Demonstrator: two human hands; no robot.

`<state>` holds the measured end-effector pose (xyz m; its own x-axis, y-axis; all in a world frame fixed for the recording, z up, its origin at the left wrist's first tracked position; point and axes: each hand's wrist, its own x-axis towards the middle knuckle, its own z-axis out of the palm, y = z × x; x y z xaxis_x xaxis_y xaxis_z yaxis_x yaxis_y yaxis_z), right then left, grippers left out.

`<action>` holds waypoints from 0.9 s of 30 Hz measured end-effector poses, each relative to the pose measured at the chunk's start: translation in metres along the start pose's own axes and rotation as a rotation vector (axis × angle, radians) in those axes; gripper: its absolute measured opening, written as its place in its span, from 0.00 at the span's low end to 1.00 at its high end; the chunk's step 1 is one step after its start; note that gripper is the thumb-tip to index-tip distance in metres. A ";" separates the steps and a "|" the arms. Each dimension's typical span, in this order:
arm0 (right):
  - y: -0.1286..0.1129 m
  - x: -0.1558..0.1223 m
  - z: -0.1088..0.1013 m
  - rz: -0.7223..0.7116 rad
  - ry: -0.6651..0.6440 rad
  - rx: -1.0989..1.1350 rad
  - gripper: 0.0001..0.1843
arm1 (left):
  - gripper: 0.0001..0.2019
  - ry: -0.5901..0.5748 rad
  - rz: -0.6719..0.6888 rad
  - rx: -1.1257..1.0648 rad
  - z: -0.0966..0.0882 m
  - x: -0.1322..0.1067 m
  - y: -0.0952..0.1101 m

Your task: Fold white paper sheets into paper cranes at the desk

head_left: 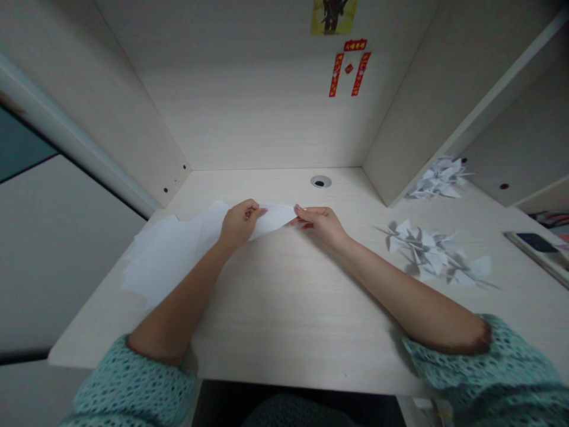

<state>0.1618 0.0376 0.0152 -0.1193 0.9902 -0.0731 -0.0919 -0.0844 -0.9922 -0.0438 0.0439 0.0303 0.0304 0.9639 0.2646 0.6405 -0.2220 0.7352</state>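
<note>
My left hand (240,224) grips a folded white paper (272,220) near the middle of the pale wood-grain desk (275,308). My right hand (322,225) pinches the pointed far end of the same paper with its fingertips. Loose white paper sheets (162,261) lie under and to the left of my left forearm, and their edge seems to run beneath my left hand. Part of the folded paper is hidden by my left hand.
Two piles of folded white paper cranes (427,252) lie on the desk to the right, the farther one (438,178) by the side panel. A phone (536,243) sits at the right edge. The desk has a cable grommet (320,181) at the back and panels on three sides.
</note>
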 end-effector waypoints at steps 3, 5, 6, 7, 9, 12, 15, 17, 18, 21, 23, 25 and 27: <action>-0.001 0.000 0.000 0.006 -0.029 0.029 0.21 | 0.13 -0.026 -0.020 -0.060 0.000 0.002 -0.001; -0.001 0.000 0.000 0.020 -0.047 0.049 0.21 | 0.13 -0.044 -0.029 -0.080 0.000 0.002 -0.003; -0.001 0.000 0.001 0.027 -0.052 0.058 0.22 | 0.14 -0.055 -0.031 -0.081 0.001 0.002 -0.003; 0.000 0.000 0.001 0.032 -0.055 0.066 0.22 | 0.14 -0.066 -0.032 -0.080 0.001 0.002 -0.004; 0.001 0.000 0.001 0.035 -0.062 0.075 0.23 | 0.14 -0.083 -0.036 -0.084 0.001 0.002 -0.005; 0.003 0.002 0.000 0.053 -0.084 0.093 0.25 | 0.14 -0.089 -0.050 -0.120 0.001 0.002 -0.007; 0.002 0.006 -0.006 0.084 -0.072 0.153 0.24 | 0.16 -0.042 -0.131 -0.204 -0.002 0.004 -0.011; 0.000 0.007 -0.009 0.082 -0.015 0.197 0.23 | 0.18 0.008 -0.217 -0.316 -0.003 0.004 -0.012; -0.001 0.007 -0.010 0.079 0.012 0.204 0.22 | 0.19 0.028 -0.252 -0.388 -0.003 0.004 -0.012; -0.002 0.004 -0.005 0.065 0.010 0.140 0.21 | 0.20 0.057 -0.271 -0.585 0.005 0.000 -0.006; 0.000 0.000 0.001 0.065 -0.060 0.050 0.22 | 0.20 0.073 -0.239 -0.657 0.014 -0.006 0.001; 0.002 -0.004 0.008 0.038 -0.117 -0.024 0.21 | 0.19 0.054 -0.227 -0.716 0.023 -0.012 0.008; 0.004 -0.007 0.012 0.018 -0.117 -0.040 0.19 | 0.18 0.030 -0.230 -0.731 0.029 -0.018 0.013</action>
<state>0.1508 0.0292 0.0127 -0.2356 0.9685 -0.0809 -0.0498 -0.0951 -0.9942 -0.0139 0.0280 0.0175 -0.0696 0.9955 0.0637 -0.0422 -0.0667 0.9969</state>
